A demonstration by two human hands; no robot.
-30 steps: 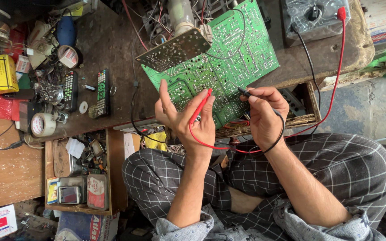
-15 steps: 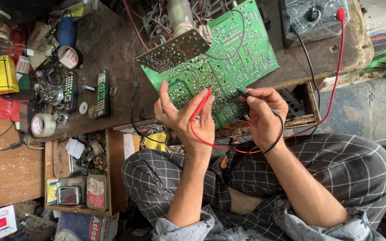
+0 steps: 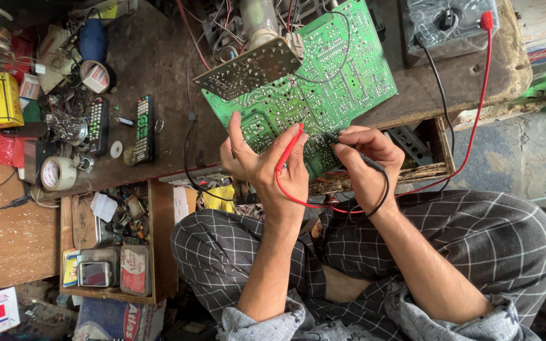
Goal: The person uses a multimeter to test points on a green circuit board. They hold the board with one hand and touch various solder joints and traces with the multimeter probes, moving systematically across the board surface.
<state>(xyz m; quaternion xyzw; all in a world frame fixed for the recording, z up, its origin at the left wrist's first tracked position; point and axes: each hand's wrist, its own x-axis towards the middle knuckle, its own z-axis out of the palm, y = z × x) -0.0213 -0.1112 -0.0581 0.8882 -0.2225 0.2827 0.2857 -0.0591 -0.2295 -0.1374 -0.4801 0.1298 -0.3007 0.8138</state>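
Barely anything has shifted over the last second: the left hand (image 3: pixel 266 167) still pinches the slim red test probe (image 3: pixel 291 142) and the right hand (image 3: pixel 364 161) still grips the black test probe (image 3: pixel 336 137), both tips held against the lower edge of the green printed circuit board (image 3: pixel 323 82) at centre frame. That board lies tilted on the dark wooden tabletop (image 3: pixel 153 57), its position unchanged. Such steadiness suggests the probing of one spot is still under way.
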